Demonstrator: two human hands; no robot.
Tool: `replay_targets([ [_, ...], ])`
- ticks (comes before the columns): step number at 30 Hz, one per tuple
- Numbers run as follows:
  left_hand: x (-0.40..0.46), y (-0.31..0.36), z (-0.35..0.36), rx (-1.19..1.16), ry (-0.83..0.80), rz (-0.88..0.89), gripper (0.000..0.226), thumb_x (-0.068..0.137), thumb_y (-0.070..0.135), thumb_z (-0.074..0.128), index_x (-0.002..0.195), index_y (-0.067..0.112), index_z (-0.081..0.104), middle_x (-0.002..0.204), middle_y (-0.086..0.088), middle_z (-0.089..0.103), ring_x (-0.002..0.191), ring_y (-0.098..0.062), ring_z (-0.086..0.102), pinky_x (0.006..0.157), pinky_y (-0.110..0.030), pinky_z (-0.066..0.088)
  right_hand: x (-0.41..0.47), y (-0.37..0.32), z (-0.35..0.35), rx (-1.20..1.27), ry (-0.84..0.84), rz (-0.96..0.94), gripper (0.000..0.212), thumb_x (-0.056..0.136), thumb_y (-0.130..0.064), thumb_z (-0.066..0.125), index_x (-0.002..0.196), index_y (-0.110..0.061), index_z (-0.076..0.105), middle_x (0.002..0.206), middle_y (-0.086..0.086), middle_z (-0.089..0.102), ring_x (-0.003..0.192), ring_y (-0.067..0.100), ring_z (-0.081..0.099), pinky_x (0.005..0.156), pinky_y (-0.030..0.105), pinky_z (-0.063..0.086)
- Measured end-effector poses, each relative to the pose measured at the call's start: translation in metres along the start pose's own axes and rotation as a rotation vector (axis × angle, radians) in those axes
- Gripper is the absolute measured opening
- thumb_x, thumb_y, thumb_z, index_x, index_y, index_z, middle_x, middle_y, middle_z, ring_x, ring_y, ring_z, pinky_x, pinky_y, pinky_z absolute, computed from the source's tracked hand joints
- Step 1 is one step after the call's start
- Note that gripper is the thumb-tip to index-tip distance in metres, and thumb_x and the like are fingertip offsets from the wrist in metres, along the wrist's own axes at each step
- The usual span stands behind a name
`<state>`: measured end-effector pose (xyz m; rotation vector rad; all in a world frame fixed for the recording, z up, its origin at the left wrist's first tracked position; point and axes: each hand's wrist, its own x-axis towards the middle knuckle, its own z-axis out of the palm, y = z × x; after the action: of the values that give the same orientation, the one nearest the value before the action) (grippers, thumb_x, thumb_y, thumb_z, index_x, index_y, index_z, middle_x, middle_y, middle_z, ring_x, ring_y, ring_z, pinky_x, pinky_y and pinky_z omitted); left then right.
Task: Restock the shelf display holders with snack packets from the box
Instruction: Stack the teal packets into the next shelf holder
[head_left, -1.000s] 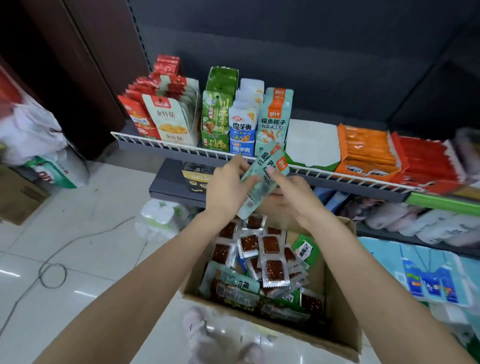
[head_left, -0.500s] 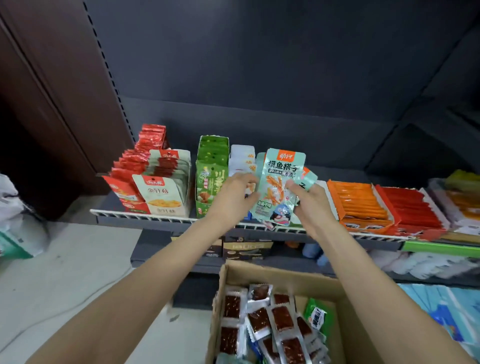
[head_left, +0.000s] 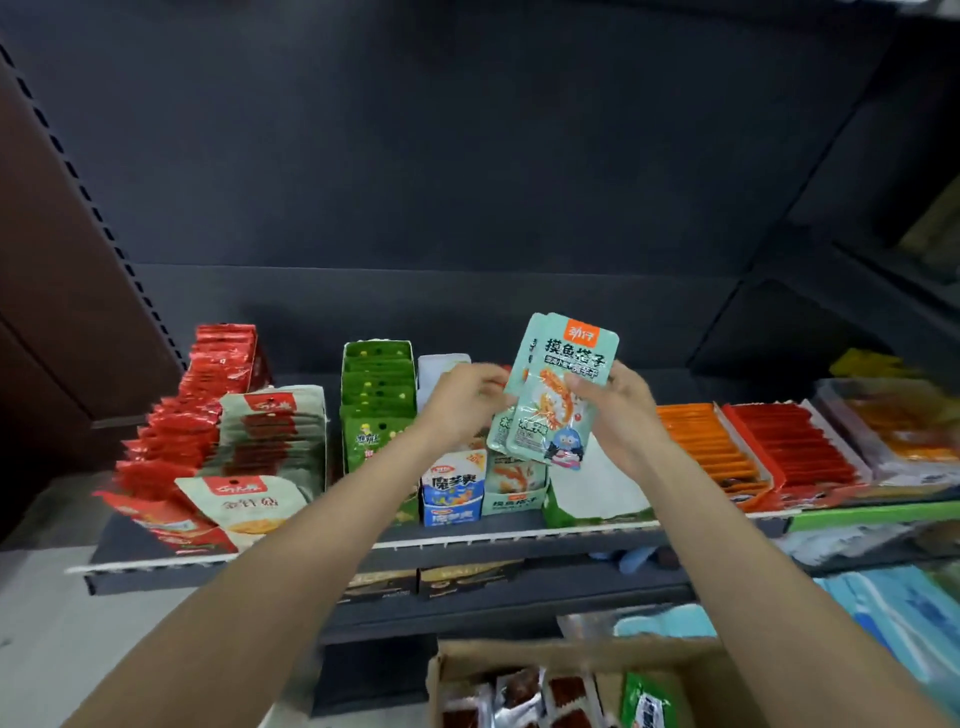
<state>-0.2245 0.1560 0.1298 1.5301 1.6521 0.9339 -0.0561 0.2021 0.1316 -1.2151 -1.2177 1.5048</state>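
Both hands hold a small stack of mint-green snack packets (head_left: 558, 395) upright above the shelf. My left hand (head_left: 465, 402) pinches the stack's left edge. My right hand (head_left: 621, 415) grips its right side, thumb across the front. Directly below stands the matching mint-green display holder (head_left: 514, 491), partly hidden by the packets. The cardboard box (head_left: 691, 670) lies at the bottom of the view with dark red and green packets inside.
Other holders line the shelf (head_left: 363, 545): red packets (head_left: 208, 395) at left, green ones (head_left: 376, 410), a blue-white holder (head_left: 452, 493), then orange (head_left: 706, 447) and red trays (head_left: 795, 447) at right. A lower shelf sits under the wire-edged rail.
Both hands lifted the mint-green packets out of the box up to the shelf and turned them upright. The view tilted up, so the box dropped to the bottom edge.
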Motion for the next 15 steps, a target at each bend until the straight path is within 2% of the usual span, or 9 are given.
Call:
replay_targets([
  [2, 0.006, -0.004, 0.0, -0.055, 0.032, -0.017, 0.013, 0.089, 0.007, 0.061, 0.102, 0.007, 0.065, 0.101, -0.012, 0.069, 0.094, -0.02, 0.065, 0.083, -0.036, 0.055, 0.005, 0.002, -0.002, 0.023, 0.014, -0.002, 0.021, 0.089, -0.007, 0.06, 0.11, -0.009, 0.061, 0.109, 0.006, 0.07, 0.095, 0.023, 0.069, 0.082, 0.043, 0.056],
  [6, 0.011, -0.008, -0.001, -0.264, 0.061, -0.095, 0.007, 0.09, 0.002, 0.058, 0.093, 0.008, 0.061, 0.098, -0.011, 0.067, 0.095, -0.027, 0.066, 0.081, -0.038, 0.057, 0.013, 0.003, -0.006, 0.095, 0.073, -0.032, 0.015, 0.09, -0.006, 0.059, 0.103, -0.012, 0.062, 0.108, 0.006, 0.07, 0.096, 0.024, 0.068, 0.084, 0.044, 0.054],
  [10, 0.014, -0.007, 0.002, -0.254, -0.009, -0.073, 0.01, 0.091, 0.003, 0.057, 0.097, 0.009, 0.062, 0.101, -0.009, 0.067, 0.099, -0.023, 0.064, 0.082, -0.032, 0.056, 0.017, 0.001, -0.006, 0.062, -0.02, -0.021, 0.022, 0.09, -0.007, 0.059, 0.111, -0.009, 0.061, 0.109, 0.004, 0.07, 0.096, 0.02, 0.068, 0.078, 0.035, 0.056],
  [12, 0.02, -0.006, 0.005, -0.038, -0.001, 0.005, 0.019, 0.093, 0.012, 0.056, 0.11, 0.011, 0.063, 0.11, -0.006, 0.066, 0.106, -0.02, 0.061, 0.088, -0.032, 0.052, 0.022, 0.0, -0.006, 0.064, 0.007, -0.029, 0.023, 0.089, -0.008, 0.06, 0.112, -0.009, 0.062, 0.109, 0.005, 0.07, 0.095, 0.02, 0.069, 0.076, 0.034, 0.056],
  [15, 0.028, -0.015, 0.007, 0.574, -0.084, 0.084, 0.057, 0.085, 0.049, 0.059, 0.133, 0.021, 0.048, 0.134, -0.004, 0.053, 0.124, -0.022, 0.047, 0.101, -0.036, 0.041, 0.033, -0.002, -0.008, 0.101, 0.154, -0.075, 0.019, 0.088, -0.009, 0.062, 0.108, -0.011, 0.063, 0.108, 0.005, 0.07, 0.094, 0.021, 0.068, 0.07, 0.032, 0.055],
])
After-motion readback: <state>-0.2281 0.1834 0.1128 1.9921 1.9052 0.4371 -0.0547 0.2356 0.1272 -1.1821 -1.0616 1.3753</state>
